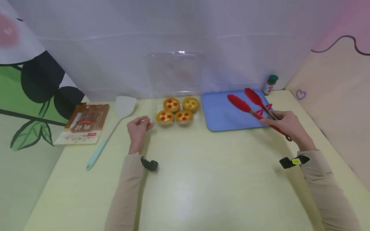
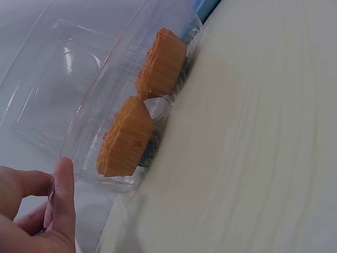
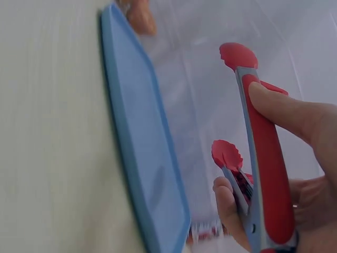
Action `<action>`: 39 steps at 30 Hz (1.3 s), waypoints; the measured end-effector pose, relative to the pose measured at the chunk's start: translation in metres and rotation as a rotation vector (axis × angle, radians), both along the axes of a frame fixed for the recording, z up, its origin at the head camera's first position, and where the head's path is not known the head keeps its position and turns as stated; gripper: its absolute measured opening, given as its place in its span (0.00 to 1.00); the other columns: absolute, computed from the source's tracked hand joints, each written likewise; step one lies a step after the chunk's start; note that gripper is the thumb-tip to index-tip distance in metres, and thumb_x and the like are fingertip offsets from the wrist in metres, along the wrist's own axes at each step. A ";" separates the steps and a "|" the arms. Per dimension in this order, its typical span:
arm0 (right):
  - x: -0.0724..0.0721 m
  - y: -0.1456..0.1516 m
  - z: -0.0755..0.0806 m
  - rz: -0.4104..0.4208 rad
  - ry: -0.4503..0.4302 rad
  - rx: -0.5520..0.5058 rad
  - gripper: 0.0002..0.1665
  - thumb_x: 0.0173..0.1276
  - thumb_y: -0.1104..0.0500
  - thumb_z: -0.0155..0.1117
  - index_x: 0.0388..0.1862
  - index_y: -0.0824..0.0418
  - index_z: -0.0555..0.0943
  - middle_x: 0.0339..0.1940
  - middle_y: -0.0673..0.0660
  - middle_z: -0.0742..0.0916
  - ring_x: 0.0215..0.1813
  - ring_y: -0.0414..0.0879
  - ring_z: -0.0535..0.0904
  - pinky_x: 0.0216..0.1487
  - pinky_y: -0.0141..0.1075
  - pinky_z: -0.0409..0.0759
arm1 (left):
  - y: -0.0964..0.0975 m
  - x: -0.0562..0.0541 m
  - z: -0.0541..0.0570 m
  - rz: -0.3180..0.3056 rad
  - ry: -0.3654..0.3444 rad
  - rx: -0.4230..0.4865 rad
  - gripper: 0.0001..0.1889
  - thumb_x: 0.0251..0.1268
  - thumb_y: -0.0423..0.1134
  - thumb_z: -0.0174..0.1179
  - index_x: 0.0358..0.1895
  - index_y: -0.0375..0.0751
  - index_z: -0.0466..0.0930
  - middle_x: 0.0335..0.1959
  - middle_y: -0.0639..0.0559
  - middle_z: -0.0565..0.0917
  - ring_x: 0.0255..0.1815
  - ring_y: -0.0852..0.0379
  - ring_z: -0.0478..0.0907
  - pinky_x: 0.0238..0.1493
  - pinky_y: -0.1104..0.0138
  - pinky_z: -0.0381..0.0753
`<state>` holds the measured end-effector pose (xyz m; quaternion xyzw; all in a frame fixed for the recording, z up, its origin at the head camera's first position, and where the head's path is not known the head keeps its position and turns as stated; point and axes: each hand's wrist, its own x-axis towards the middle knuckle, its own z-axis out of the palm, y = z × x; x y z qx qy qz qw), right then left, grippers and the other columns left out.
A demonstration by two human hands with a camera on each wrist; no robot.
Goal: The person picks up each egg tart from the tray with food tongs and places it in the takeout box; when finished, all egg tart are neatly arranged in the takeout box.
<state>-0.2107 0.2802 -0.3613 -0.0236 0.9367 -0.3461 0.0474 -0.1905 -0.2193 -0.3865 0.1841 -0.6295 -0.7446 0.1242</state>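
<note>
My right hand grips red-tipped tongs, thumb on one arm and fingers on the other. Their two red heads stand apart above a blue tray. With thumb and fingers, my left hand pinches the left edge of a clear plastic box. Its lid is raised against the backdrop. Inside sit several egg tarts with red and yellow tops, in two rows; the left wrist view shows the orange crust of two from the side.
At the left lie a white spatula with a mint handle and a brown-and-white food packet. A small green-capped spice bottle stands behind the tray's right corner. A pale cloth backdrop hangs along the table's far edge.
</note>
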 end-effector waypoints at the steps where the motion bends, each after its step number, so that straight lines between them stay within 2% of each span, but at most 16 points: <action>1: 0.002 0.009 -0.003 -0.022 -0.004 -0.001 0.44 0.63 0.34 0.64 0.65 0.65 0.75 0.50 0.64 0.79 0.49 0.52 0.67 0.32 0.37 0.70 | 0.000 0.000 0.000 0.003 0.002 0.003 0.18 0.65 0.24 0.58 0.56 0.17 0.73 0.32 0.40 0.78 0.23 0.61 0.84 0.41 0.69 0.89; 2: 0.003 0.018 -0.006 -0.044 0.000 0.008 0.44 0.63 0.33 0.63 0.65 0.66 0.74 0.51 0.64 0.79 0.49 0.52 0.67 0.33 0.37 0.70 | 0.000 0.000 0.000 0.006 0.001 0.007 0.18 0.65 0.24 0.58 0.56 0.17 0.73 0.32 0.40 0.78 0.23 0.61 0.84 0.41 0.68 0.89; 4: 0.007 0.036 -0.013 -0.095 0.002 0.029 0.44 0.63 0.31 0.62 0.62 0.66 0.76 0.44 0.63 0.79 0.46 0.52 0.67 0.30 0.37 0.67 | -0.001 -0.001 0.001 0.013 -0.002 0.011 0.18 0.65 0.24 0.58 0.56 0.17 0.73 0.32 0.41 0.79 0.23 0.61 0.85 0.40 0.68 0.89; 7: 0.013 0.061 -0.024 -0.176 -0.002 0.057 0.40 0.62 0.29 0.60 0.48 0.66 0.79 0.30 0.58 0.73 0.39 0.51 0.64 0.25 0.37 0.62 | -0.001 -0.001 0.001 0.017 -0.018 0.005 0.18 0.66 0.24 0.58 0.57 0.18 0.73 0.31 0.42 0.80 0.23 0.61 0.85 0.40 0.70 0.89; 9: 0.017 0.076 -0.030 -0.230 -0.014 0.072 0.39 0.61 0.28 0.60 0.38 0.65 0.77 0.24 0.55 0.68 0.35 0.51 0.63 0.22 0.37 0.59 | -0.002 -0.001 0.001 0.019 -0.031 0.003 0.19 0.66 0.25 0.58 0.58 0.19 0.73 0.31 0.43 0.80 0.23 0.62 0.85 0.39 0.71 0.89; 15: 0.028 0.106 -0.043 -0.357 -0.075 0.062 0.38 0.61 0.28 0.61 0.26 0.64 0.70 0.18 0.50 0.66 0.24 0.46 0.65 0.15 0.37 0.62 | 0.002 -0.001 0.004 0.009 -0.040 -0.007 0.19 0.66 0.26 0.58 0.58 0.19 0.73 0.28 0.45 0.81 0.23 0.62 0.84 0.40 0.71 0.89; 17: 0.026 0.109 -0.046 -0.378 -0.078 0.067 0.38 0.60 0.28 0.62 0.23 0.62 0.67 0.17 0.50 0.65 0.22 0.45 0.65 0.14 0.37 0.63 | 0.002 0.000 0.005 0.012 -0.040 -0.006 0.18 0.66 0.26 0.58 0.57 0.19 0.73 0.27 0.46 0.80 0.22 0.62 0.84 0.40 0.71 0.89; 21: 0.020 0.111 -0.051 -0.390 -0.079 0.084 0.39 0.59 0.28 0.62 0.23 0.62 0.63 0.17 0.50 0.65 0.20 0.46 0.65 0.13 0.37 0.65 | 0.002 0.000 0.006 0.019 -0.052 0.000 0.18 0.66 0.26 0.58 0.57 0.19 0.73 0.27 0.47 0.80 0.22 0.63 0.84 0.40 0.71 0.89; 29: 0.005 0.114 -0.056 -0.388 -0.085 0.132 0.41 0.59 0.29 0.63 0.25 0.65 0.63 0.18 0.53 0.64 0.20 0.49 0.65 0.13 0.38 0.65 | 0.002 0.000 0.004 0.007 -0.054 -0.002 0.18 0.67 0.26 0.58 0.58 0.20 0.73 0.28 0.46 0.79 0.23 0.63 0.84 0.42 0.71 0.88; 35: 0.004 0.117 -0.055 -0.340 -0.107 0.181 0.40 0.59 0.30 0.63 0.24 0.66 0.63 0.17 0.53 0.65 0.22 0.49 0.64 0.16 0.36 0.60 | 0.003 -0.003 0.005 -0.001 -0.017 0.011 0.18 0.66 0.24 0.58 0.56 0.18 0.73 0.30 0.43 0.79 0.22 0.62 0.84 0.40 0.70 0.89; 39: 0.001 0.115 -0.054 -0.302 -0.124 0.217 0.41 0.61 0.31 0.62 0.28 0.69 0.63 0.20 0.58 0.67 0.24 0.52 0.65 0.18 0.37 0.61 | 0.001 -0.007 -0.001 0.002 -0.007 0.010 0.18 0.65 0.24 0.58 0.57 0.18 0.73 0.30 0.43 0.79 0.22 0.62 0.84 0.39 0.71 0.89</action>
